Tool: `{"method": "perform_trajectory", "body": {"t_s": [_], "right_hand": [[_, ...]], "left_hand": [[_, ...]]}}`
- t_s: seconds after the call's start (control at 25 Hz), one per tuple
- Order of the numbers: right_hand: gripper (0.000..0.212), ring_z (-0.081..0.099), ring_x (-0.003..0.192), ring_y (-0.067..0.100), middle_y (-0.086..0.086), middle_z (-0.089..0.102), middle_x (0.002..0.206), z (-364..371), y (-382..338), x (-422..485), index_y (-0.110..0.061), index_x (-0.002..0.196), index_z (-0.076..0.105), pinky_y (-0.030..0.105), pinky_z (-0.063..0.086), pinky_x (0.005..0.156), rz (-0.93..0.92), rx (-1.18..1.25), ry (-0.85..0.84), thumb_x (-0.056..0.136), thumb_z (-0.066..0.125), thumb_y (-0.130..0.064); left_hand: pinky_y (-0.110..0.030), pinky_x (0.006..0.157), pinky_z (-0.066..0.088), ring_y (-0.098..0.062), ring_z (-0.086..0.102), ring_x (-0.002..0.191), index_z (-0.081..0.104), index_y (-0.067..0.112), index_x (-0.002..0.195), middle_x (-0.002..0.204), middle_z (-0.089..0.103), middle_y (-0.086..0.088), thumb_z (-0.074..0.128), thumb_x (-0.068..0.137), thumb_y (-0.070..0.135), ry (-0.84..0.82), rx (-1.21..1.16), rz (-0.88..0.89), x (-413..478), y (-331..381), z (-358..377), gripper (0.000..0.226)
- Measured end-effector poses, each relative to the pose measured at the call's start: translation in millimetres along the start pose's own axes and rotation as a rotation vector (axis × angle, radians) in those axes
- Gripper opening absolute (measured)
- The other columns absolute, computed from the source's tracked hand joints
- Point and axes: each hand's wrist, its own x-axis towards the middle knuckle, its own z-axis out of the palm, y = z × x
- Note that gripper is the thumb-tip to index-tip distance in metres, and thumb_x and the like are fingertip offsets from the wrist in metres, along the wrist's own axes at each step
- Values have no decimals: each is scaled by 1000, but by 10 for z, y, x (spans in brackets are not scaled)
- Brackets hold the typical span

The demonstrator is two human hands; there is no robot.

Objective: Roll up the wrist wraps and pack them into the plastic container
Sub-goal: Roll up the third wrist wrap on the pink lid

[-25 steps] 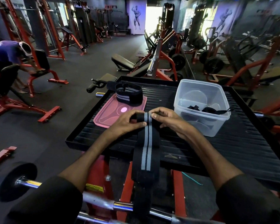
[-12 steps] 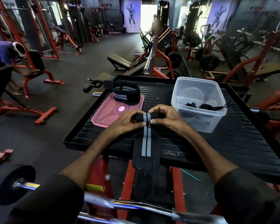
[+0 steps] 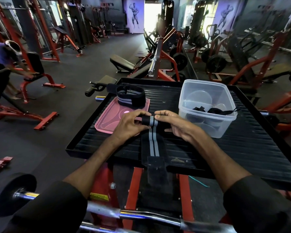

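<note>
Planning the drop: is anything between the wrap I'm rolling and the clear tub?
Nothing visible does. Besides the right hand holding it, only bare black ribbed tray lies between the black grey-striped wrist wrap and the open clear plastic container.

Ribbed platform (image 3: 242,148): lid (image 3: 107,118), container (image 3: 213,130), wrap (image 3: 153,145).

Container (image 3: 207,105) mouth open; ribbed tray (image 3: 242,140) bare rightward.

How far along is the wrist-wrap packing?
Done: black strap items already lie in the plastic container. In hand: left hand and right hand pinch the rolled far end of the striped wrap; most of it lies flat, unrolled. Left: finish it, then the looped wrap on the pink lid, and pack both.
</note>
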Motion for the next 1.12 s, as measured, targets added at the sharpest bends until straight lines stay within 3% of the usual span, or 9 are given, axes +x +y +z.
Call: {"method": "perform_trajectory", "body": {"t_s": [0.12,0.24,0.32,0.44,0.52,0.64,0.76,1.0,1.12], "right_hand": [[25,57,118,12,-8,66,123,21,21,-16,-29,116,64,37,43,93,-27,-97,-27,96,63,-44],[33,63,109,13,-3,70,117,43,-1,-57,-20,122,64,37,49,87,-128,-15,-4,95,68,-39],[33,65,106,14,-1,71,114,47,-2,-67,-19,121,66,37,49,88,-168,5,25,93,71,-35],[38,66,114,26,4,72,123,2,8,-62,-22,121,68,45,49,95,-169,8,33,86,78,-34],[39,68,109,22,6,73,122,-26,16,-67,-21,122,68,38,50,91,-163,-10,25,85,80,-30],[41,71,95,12,8,76,111,-36,10,-97,-11,124,68,22,54,79,-200,9,25,84,79,-9],[46,72,99,17,10,76,108,-55,9,-103,-8,119,70,27,57,89,-241,39,14,77,79,6],[51,72,98,14,5,76,105,-31,0,-110,-9,113,73,27,58,87,-243,28,31,71,72,20],[59,70,103,15,9,71,122,-67,-35,-120,-11,125,66,28,59,84,-184,174,-50,76,65,22]], "left_hand": [[-19,90,55,0,68,103,70,14,118,115,72,2,84,75,5,47,-14,-8,5,28,23,47],[-18,85,55,-4,69,102,67,14,120,117,70,2,79,78,-2,50,-151,-96,26,70,19,47],[-16,90,52,-1,65,107,61,13,125,117,68,4,76,81,-6,-17,-269,-164,37,68,14,50],[-23,101,51,-10,63,118,52,8,137,126,67,-4,69,89,-3,-167,-449,-312,17,48,-1,53],[-29,106,48,-15,61,125,49,11,141,133,64,-7,68,92,3,-240,-476,-362,14,44,-40,53],[-27,97,54,-13,66,116,54,17,136,124,68,0,68,94,20,-313,-441,-389,28,48,-93,44],[-20,82,55,-5,68,100,61,20,124,106,70,9,71,92,19,-328,-341,-338,43,49,-85,34],[-24,90,54,-10,69,104,65,18,121,111,73,1,82,82,20,-270,-203,-254,12,50,-31,42],[-25,89,54,-8,69,104,66,21,120,112,73,2,85,78,22,-198,-149,-173,-22,28,-10,46]]}}
